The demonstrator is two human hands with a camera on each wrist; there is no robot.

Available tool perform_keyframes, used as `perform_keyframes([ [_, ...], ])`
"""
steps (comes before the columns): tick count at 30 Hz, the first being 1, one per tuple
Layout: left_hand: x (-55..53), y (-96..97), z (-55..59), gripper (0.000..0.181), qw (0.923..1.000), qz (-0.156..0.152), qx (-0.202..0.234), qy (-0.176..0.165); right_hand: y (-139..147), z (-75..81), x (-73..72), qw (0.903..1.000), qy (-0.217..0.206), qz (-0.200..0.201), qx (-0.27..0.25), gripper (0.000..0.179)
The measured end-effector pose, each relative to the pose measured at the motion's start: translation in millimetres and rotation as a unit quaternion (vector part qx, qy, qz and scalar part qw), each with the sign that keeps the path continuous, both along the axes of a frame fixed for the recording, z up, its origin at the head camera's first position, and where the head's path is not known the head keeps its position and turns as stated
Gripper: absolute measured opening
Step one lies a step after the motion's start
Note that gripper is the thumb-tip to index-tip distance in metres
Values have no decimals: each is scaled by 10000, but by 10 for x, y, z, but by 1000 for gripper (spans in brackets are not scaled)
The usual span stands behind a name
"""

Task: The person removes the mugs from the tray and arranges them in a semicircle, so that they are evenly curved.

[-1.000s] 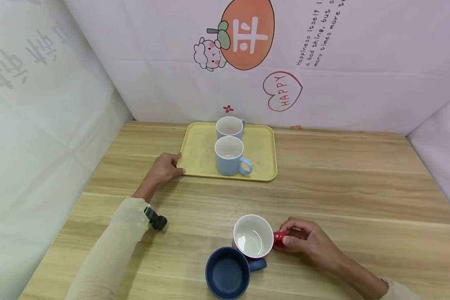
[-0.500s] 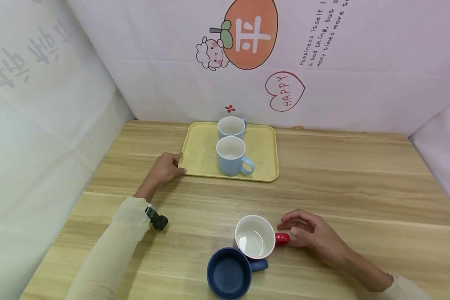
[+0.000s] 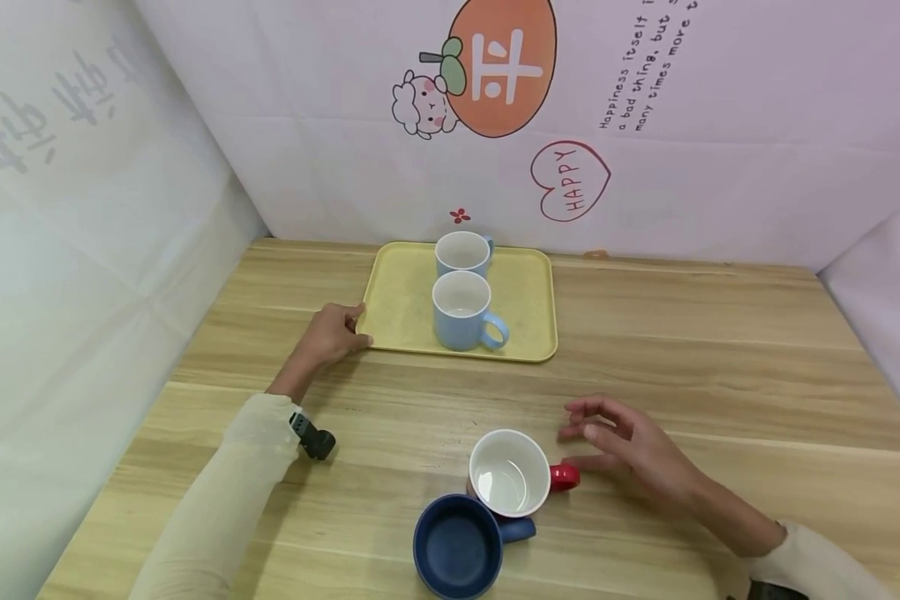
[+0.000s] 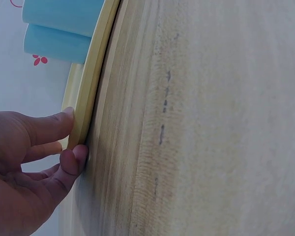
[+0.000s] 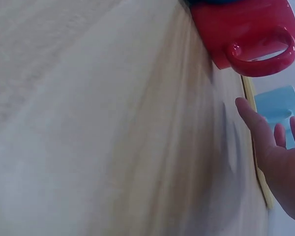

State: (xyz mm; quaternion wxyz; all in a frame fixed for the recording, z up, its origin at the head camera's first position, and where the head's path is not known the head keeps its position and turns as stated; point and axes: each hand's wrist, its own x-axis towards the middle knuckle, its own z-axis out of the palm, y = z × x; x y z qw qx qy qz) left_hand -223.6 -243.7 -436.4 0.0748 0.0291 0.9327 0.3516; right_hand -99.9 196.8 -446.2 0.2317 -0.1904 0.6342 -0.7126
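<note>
Red mug [image 3: 508, 473] just beside spread right hand [image 3: 637, 446], yellow tray [image 3: 400, 300] in pinching left hand [image 3: 332, 335]

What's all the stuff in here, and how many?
Tray: 1, yellow, at the back
Light blue mugs: 2, light blue, white inside, on the tray
Red mug: 1, red, white inside, at the front
Navy mug: 1, dark blue, next to the red mug
Table: 1, wood-coloured, under the tray
Backdrop: count unclear, white with printed pictures, behind and beside the table
Wrist devices: 2, black, left and lower right
Sleeves: 2, cream, lower left and lower right
Left hand: 1, bare, pinching the tray's near left corner
Right hand: 1, bare, beside the red mug, holding nothing
</note>
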Motion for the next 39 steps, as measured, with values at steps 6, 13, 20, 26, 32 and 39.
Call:
perform_keyframes([
  [6, -3, -5, 17, 66, 10000, -24, -47, -3, -23, 66, -74, 9997, 205, -120, 68, 37],
  [13, -4, -10, 21, 65, 9999, -62, -133, 16, -35, 138, -173, 9949, 601, -392, 706, 38],
  [20, -10, -11, 24, 65, 9999, -49, -131, 19, -63, 232, -317, 9936, 724, -366, 787, 40],
  [26, -4, 3, 17, 66, 10000, -5, -95, -28, -100, 279, -377, 9924, 676, -443, 932, 42],
  [32, -4, 3, 12, 65, 10000, -28, -69, 10, -127, 280, -449, 9943, 609, -489, 731, 40],
  [39, -13, -2, 20, 65, 10000, -43, -75, 45, -166, 322, -535, 9971, 268, -583, 403, 40],
])
